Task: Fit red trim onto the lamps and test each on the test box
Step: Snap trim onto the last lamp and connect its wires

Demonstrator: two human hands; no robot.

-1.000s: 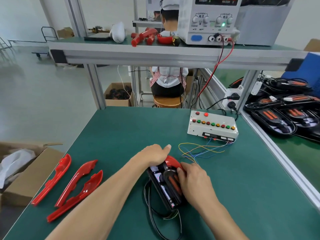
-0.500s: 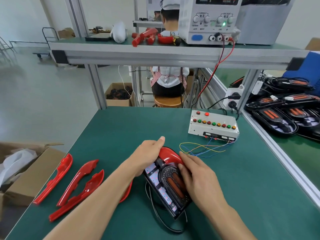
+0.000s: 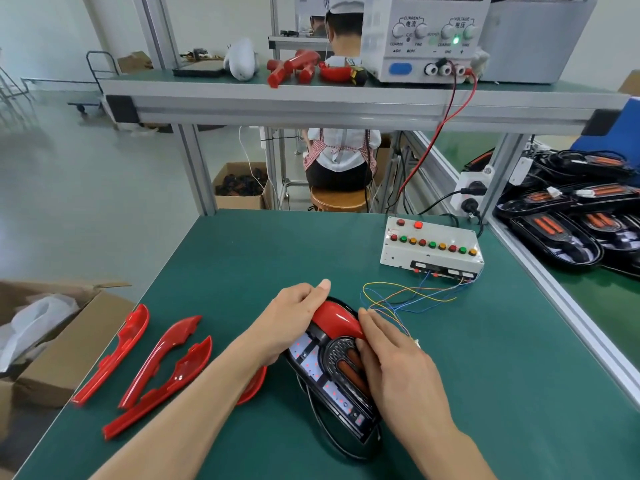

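left hand [image 3: 291, 323] fingers grip red trim [image 3: 334, 317] | right hand [image 3: 391, 368] flat, covering lamp [image 3: 332, 372] side

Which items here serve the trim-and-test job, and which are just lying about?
Job: lamp, red trim, spare trims, test box, left hand, right hand.
Lying about: cardboard box, power supply.

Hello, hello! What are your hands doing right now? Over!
Left hand holds red trim on the lamp. Right hand presses the lamp. Test box untouched, wires loose beside it.
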